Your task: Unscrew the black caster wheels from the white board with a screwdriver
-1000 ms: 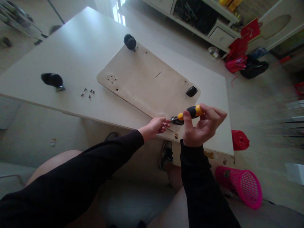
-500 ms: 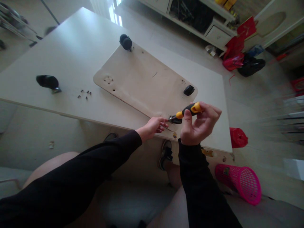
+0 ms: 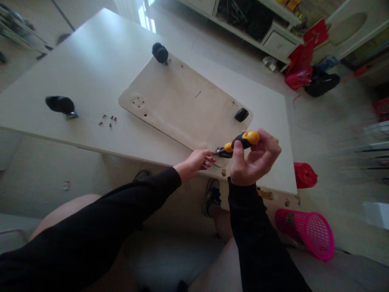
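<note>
My right hand (image 3: 253,162) grips a yellow-and-black screwdriver (image 3: 244,140) by its handle, thumb along the side. Its shaft points left and down towards the near corner of a white board (image 3: 182,101). At the shaft's tip, my left hand (image 3: 201,161) has its fingers closed; what they pinch is too small to make out. A black caster (image 3: 225,153) sits at that corner, partly behind the screwdriver. Other casters stand on the board's far left corner (image 3: 160,53) and right corner (image 3: 241,114). The left near corner shows only holes.
The board lies on a white table (image 3: 73,61). A loose black caster (image 3: 60,105) and several small screws (image 3: 110,125) lie to the left. A pink basket (image 3: 319,235) lies tipped on the floor at right, near a red bag (image 3: 304,175).
The screwdriver handle has turned a little in my right hand, and the fingers have shifted around it. My left hand stays at the tip.
</note>
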Tool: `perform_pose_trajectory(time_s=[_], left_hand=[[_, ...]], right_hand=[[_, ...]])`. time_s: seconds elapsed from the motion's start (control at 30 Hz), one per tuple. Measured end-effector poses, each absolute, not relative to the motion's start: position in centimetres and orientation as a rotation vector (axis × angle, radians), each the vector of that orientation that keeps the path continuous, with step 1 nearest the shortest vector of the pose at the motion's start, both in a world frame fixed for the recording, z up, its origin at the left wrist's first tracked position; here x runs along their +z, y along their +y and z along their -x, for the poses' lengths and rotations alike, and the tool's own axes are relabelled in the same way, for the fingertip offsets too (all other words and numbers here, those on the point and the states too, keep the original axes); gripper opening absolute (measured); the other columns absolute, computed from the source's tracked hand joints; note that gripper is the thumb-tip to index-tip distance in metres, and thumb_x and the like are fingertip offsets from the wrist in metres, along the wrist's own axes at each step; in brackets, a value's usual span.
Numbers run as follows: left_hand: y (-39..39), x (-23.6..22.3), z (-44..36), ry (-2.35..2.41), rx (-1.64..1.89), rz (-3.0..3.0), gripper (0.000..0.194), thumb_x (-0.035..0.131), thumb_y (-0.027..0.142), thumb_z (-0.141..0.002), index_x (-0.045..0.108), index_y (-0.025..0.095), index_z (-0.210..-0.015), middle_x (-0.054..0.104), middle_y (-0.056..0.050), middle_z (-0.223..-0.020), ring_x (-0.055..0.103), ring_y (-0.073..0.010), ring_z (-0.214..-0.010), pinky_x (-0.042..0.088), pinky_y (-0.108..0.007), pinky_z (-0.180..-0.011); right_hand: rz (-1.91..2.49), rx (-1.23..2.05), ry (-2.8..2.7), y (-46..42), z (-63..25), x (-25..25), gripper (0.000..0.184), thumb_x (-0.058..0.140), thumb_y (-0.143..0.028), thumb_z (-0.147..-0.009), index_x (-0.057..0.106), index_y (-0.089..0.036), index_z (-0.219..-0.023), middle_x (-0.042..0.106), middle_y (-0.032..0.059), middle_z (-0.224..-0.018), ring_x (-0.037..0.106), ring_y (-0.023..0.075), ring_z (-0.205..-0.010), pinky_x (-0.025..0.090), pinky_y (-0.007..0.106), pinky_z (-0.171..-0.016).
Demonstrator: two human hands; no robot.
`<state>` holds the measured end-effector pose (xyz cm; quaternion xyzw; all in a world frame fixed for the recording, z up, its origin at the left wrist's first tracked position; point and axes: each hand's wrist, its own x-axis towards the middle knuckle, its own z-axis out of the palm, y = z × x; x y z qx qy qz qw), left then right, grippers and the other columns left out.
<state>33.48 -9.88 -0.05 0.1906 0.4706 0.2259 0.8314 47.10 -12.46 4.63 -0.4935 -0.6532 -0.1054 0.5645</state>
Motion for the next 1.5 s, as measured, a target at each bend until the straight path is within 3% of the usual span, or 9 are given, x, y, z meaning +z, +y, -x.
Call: perform_pose_trajectory(time_s=[0.13,0.33,0.57,0.73,0.93,1.1,1.3,1.5], left_hand=[[-9.85,0.01,-33.44,0.993,0.479,-0.384,0.019,0.055,0.017,-0.101,0.072,0.011,-0.105,0.065,-0.005,-0.080,0.048,-0.0087,-0.056,0.035,-0.021,-0.052],[-9.88,0.13,-33.41,0.988,0.481,-0.374,0.019,0.053,0.017,-0.103,0.071,0.012,-0.104,0.064,-0.004,-0.079,0.048,-0.0079,-0.055,0.035,-0.020,-0.051],[-9.97,0.14,-33.43,0.996,0.484,-0.373,0.019,0.055,0.017,-0.100,0.071,0.012,-0.108,0.064,-0.005,-0.080,0.047,-0.0088,-0.056,0.035,-0.021,-0.052],[-9.94,-0.21,-33.44,0.985,0.485,-0.406,0.021,0.057,0.020,-0.099,0.072,0.012,-0.112,0.067,-0.006,-0.084,0.048,-0.0091,-0.057,0.037,-0.021,-0.053],[-9.86,-0.79,-33.52,0.992,0.474,-0.424,0.023,0.060,0.022,-0.098,0.072,0.014,-0.115,0.069,-0.007,-0.087,0.049,-0.0102,-0.058,0.039,-0.022,-0.054],[-9.87,-0.44,-33.52,0.991,0.474,-0.403,0.019,0.056,0.021,-0.100,0.071,0.013,-0.108,0.067,-0.006,-0.084,0.048,-0.0094,-0.057,0.037,-0.022,-0.053],[-9.88,0.12,-33.54,0.991,0.466,-0.379,0.018,0.054,0.019,-0.102,0.070,0.012,-0.106,0.065,-0.004,-0.080,0.047,-0.0080,-0.054,0.035,-0.021,-0.053],[-9.88,0.16,-33.57,0.992,0.466,-0.382,0.016,0.054,0.019,-0.102,0.069,0.013,-0.100,0.065,-0.004,-0.080,0.048,-0.0079,-0.055,0.035,-0.022,-0.053]], right_hand=[[1.095,-0.159,-1.577,-12.38,-47.01,4.65,0.043,0.048,-0.030,-0.101,0.048,-0.028,-0.144,0.060,0.0101,-0.129,0.069,0.0270,-0.119,0.063,0.054,-0.099],[1.219,-0.329,-1.547,-12.48,-47.38,4.69,0.046,0.074,-0.035,-0.092,0.058,-0.031,-0.135,0.057,0.0062,-0.119,0.065,0.0232,-0.109,0.062,0.041,-0.085],[1.121,-0.156,-1.572,-12.47,-47.12,4.41,0.045,0.052,-0.028,-0.099,0.048,-0.027,-0.144,0.061,0.0107,-0.132,0.070,0.0263,-0.121,0.063,0.046,-0.091],[1.159,-0.255,-1.528,-12.29,-47.39,4.36,0.052,0.079,-0.031,-0.088,0.059,-0.031,-0.137,0.060,0.0054,-0.120,0.065,0.0222,-0.110,0.061,0.036,-0.080],[1.088,-0.081,-1.536,-12.41,-47.09,4.26,0.047,0.055,-0.031,-0.100,0.049,-0.030,-0.147,0.059,0.0094,-0.134,0.070,0.0267,-0.122,0.065,0.047,-0.093],[1.170,-0.175,-1.513,-12.39,-47.13,4.20,0.059,0.081,-0.033,-0.087,0.057,-0.034,-0.141,0.058,0.0049,-0.123,0.067,0.0226,-0.110,0.062,0.037,-0.079],[1.068,-0.032,-1.536,-12.38,-46.95,4.06,0.050,0.051,-0.030,-0.102,0.049,-0.033,-0.152,0.057,0.0087,-0.138,0.069,0.0250,-0.122,0.065,0.045,-0.091],[1.201,-0.223,-1.528,-12.42,-47.15,4.33,0.061,0.082,-0.033,-0.087,0.057,-0.035,-0.143,0.060,0.0049,-0.122,0.066,0.0242,-0.113,0.064,0.040,-0.082]])
